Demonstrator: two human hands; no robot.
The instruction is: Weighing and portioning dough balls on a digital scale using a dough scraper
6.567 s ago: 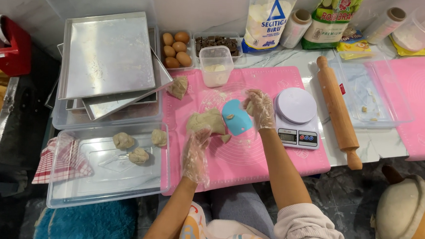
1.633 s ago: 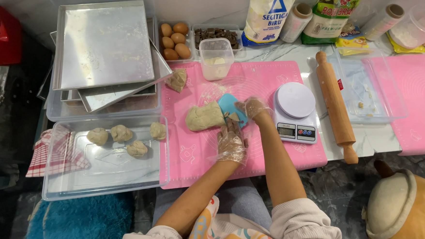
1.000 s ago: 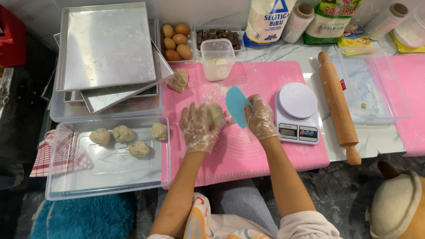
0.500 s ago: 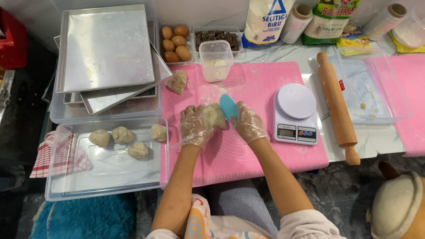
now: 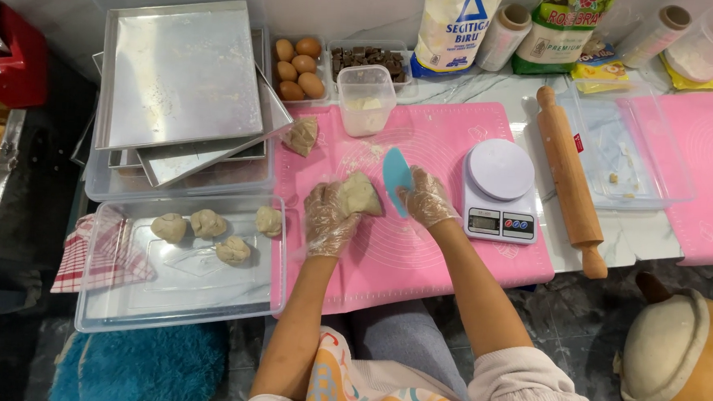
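Dough lump [image 5: 360,194] lifted by left hand [image 5: 329,218]; underside hidden.

The left grip [image 5: 329,217] rests on the mat [image 5: 451,254] with a lump of dough [image 5: 360,194] in it; just right of it the right grip [image 5: 426,199] has a scraper [image 5: 396,176]. Right of the right grip a scale [image 5: 499,190] stands on the mat, and beyond that a rolling pin [image 5: 571,179] lies on the table [image 5: 656,232]. Left of the left grip a tray [image 5: 124,294] has four dough balls [image 5: 209,222] in it. Behind that tray, baking pans [image 5: 180,77] are stacked. Behind both grips stands a tub [image 5: 365,100], with eggs [image 5: 297,67] left of it
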